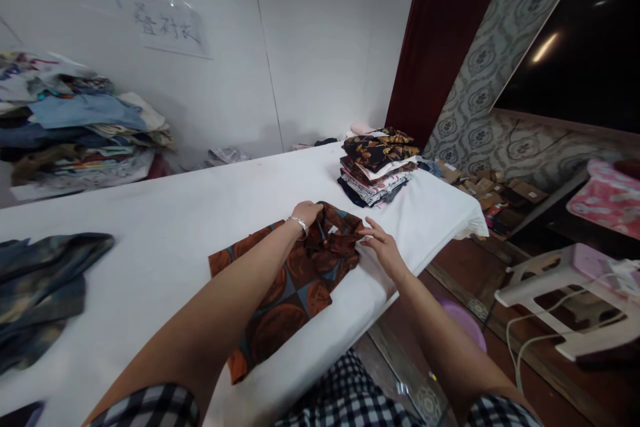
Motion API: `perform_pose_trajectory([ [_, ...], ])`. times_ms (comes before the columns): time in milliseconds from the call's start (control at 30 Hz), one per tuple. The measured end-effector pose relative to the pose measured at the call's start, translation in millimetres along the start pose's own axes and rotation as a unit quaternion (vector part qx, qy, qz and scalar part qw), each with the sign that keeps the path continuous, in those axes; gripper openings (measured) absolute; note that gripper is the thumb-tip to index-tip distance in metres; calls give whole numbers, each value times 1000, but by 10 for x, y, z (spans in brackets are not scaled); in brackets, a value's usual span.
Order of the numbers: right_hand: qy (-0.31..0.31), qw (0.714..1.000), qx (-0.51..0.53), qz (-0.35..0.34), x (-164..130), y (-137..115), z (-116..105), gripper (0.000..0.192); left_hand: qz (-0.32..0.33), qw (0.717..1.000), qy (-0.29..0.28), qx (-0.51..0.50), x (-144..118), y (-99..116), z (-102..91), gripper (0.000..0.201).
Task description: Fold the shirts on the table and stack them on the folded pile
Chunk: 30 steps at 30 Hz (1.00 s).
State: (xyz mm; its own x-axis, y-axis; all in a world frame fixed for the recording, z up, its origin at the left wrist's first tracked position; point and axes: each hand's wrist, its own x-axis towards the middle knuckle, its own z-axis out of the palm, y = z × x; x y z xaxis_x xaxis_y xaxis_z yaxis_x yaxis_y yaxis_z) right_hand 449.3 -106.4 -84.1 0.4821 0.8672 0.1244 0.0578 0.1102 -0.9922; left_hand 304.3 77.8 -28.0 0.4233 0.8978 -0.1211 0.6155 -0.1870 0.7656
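Observation:
A brown, rust and blue patterned shirt (280, 320) lies on the white-covered table, folded into a long shape with its collar at the far right end. My left hand (307, 214), wearing a bracelet, is closed on the collar's left side. At the collar's opposite side is my right hand (384, 250), its fingers apart and the fingertips at the fabric's edge. Part of the shirt is hidden beneath my left forearm. Beyond my hands stands a stack of folded clothes (377, 170), topped by a dark garment with a gold print.
A dark plaid garment (45, 293) lies crumpled on the table (165, 213) at left. A tall clothes pile (90, 127) stands behind it by the wall. To the right are a plastic stool (555, 287) with cables, a purple basin (465, 323) and small boxes (485, 187).

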Motion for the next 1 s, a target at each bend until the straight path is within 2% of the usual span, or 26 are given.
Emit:
perform_pose_trajectory([
  [133,23,985,99,140,110,-78,13,45,12,1000,16,11,-76,50,-37,25],
  [200,54,975,84,197,200,-122,20,47,24,999,24,20,-113,60,-51,23],
  [267,50,968,48,239,285,-164,30,47,37,998,29,28,-146,57,-57,21],
  [467,-124,938,-78,315,338,-258,89,34,53,997,43,31,-200,29,-59,22],
  [567,-168,924,-50,341,274,-298,87,23,45,998,51,19,-222,49,-73,22],
  [633,-184,924,11,335,225,-334,72,25,35,998,55,4,-245,74,-95,22],
  [767,-200,937,148,246,143,-381,59,53,8,998,52,-33,-289,107,-159,21],
  [833,-179,941,195,211,115,-361,79,57,-7,998,48,-51,-301,102,-185,22],
  [933,-110,943,250,192,86,-276,140,50,-24,996,44,-72,-298,78,-203,23],
  [1000,-86,936,286,186,71,-208,193,45,-30,995,42,-80,-283,62,-208,23],
])
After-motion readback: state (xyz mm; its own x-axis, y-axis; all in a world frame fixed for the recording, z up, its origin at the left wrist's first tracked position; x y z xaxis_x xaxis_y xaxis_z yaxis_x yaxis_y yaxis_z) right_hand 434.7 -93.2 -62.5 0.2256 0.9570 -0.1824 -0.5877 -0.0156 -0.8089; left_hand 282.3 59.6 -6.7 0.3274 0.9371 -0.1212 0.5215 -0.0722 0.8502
